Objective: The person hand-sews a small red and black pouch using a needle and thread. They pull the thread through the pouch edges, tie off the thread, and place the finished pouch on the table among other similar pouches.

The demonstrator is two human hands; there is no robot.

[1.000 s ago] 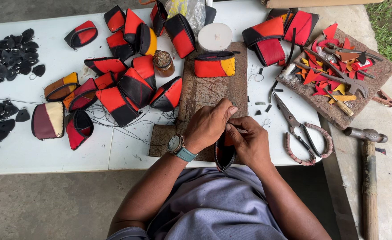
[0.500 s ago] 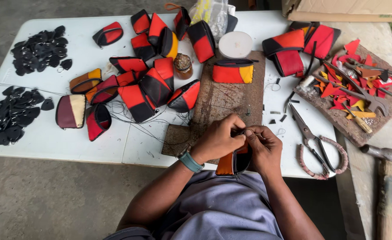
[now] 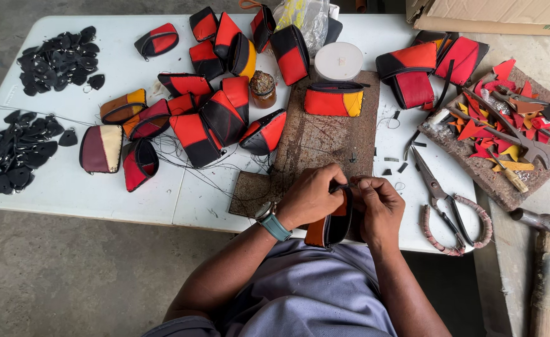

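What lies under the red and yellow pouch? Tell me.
The red and yellow pouch lies on a worn brown work board, scratched and stained, resting on the white table. The board's surface directly beneath the pouch is covered, so nothing there can be made out.

A small orange-and-black leather pouch (image 3: pixel 331 224) stands upright at the table's near edge.

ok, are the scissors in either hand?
No. The scissors lie on the white table to the right of both hands, which hold a small brown-and-black pouch.
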